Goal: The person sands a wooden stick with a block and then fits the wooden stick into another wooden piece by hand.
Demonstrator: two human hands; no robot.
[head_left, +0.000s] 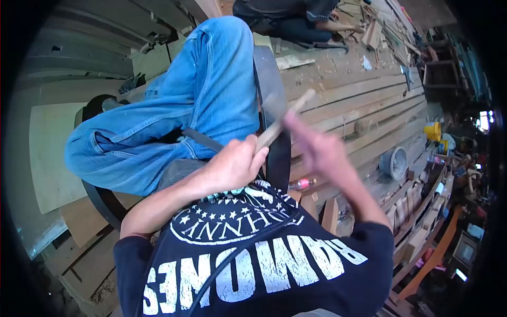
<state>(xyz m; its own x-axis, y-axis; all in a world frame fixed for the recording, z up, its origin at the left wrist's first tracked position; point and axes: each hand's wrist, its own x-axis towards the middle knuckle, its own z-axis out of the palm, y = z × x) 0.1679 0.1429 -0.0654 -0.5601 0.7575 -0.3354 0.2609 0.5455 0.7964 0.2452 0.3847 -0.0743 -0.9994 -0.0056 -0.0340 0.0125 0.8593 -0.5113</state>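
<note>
A pale, slim wooden stick (271, 133) points up and to the right above the arm of a dark chair (279, 153). My left hand (238, 162) is closed around its lower end, close to my lap. Beside the upper part of the stick is my right hand (316, 147), smeared by motion. Its fingers are too blurred to show whether they grip anything or touch the wood. Under my left wrist, a dark strap-like piece (202, 139) lies across my jeans (174, 113).
Long wooden planks (359, 105) run along the right. Another person (296, 21) sits low at the top, a hand near wood scraps. A pale bucket (393, 162), a yellow container (433, 132) and a plastic bottle (302, 184) stand or lie to the right. Plywood (55, 153) is at left.
</note>
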